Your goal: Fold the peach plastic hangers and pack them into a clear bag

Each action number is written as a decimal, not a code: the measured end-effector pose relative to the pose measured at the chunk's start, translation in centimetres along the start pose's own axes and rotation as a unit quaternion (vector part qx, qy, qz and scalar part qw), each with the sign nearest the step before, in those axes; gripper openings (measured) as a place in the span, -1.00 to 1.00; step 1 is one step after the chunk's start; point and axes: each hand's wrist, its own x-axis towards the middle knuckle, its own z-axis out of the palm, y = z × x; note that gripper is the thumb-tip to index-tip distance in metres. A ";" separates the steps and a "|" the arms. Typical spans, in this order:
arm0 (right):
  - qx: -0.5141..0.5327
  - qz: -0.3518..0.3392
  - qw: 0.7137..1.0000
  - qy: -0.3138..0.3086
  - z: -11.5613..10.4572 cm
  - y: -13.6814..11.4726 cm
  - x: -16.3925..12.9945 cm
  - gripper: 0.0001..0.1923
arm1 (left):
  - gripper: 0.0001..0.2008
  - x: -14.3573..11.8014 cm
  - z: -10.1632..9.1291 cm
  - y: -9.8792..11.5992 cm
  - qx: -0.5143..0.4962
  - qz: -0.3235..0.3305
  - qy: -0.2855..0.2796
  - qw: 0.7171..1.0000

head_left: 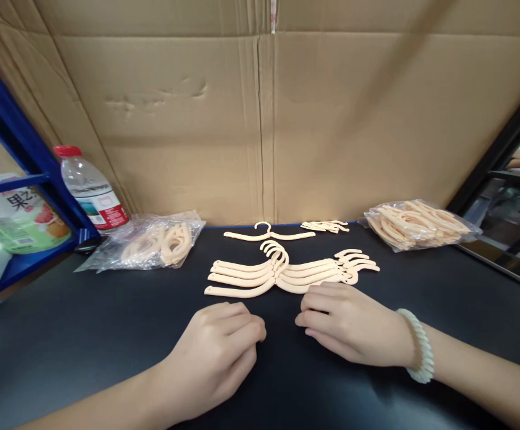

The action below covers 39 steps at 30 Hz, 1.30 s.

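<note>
Both forearms coming in low from the near edge, palms down on the black table (63, 346). Left hand (217, 352) closest, curled loose w/ fingers tucked narrow, knuckles up, holding nothing. Right hand (354, 328) a bit further in, flat-ish, fingers together and bent under slightly, also holding nothing; white coil bracelet (416, 345) on that wrist. Small gap of bare tabletop btwn the two hands.

Just past the fingertips: fanned stack of cream plastic hangers (282, 273), hooks bunched in the middle, arms spread left and right. Right hand's knuckles just beside the stack's near edge, can't tell if actually touching. Left hand near but apart.

Further back, single hanger (266, 234) lying flat alone, plus a small pile of little clips (327, 226) next to it on the right. Clear bag of hangers (419, 224) far right, another clear bag (152, 243) far left, both well apart from the hands.

Lots of open black surface on the near left and right. Hemmed in at the back by a cardboard wall (260, 119), left by a blue shelf frame (18, 155) w/ a water bottle (92, 191) beside it, right by a dark metal frame (502, 143).
</note>
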 end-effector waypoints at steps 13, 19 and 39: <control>-0.051 -0.027 0.998 0.040 0.5 -0.2 0.0 -0.75 | -0.79 -0.1 0.0 -0.3 -0.025 -0.015 0.006 1.000; -0.075 -0.040 0.994 0.064 0.6 -0.2 -0.1 -0.76 | -0.81 -0.1 0.0 -0.2 -0.037 -0.027 0.007 0.999; -0.061 -0.045 0.995 0.059 0.7 0.0 -0.1 -0.71 | -0.80 0.1 -0.1 -0.2 -0.029 -0.013 -0.007 0.999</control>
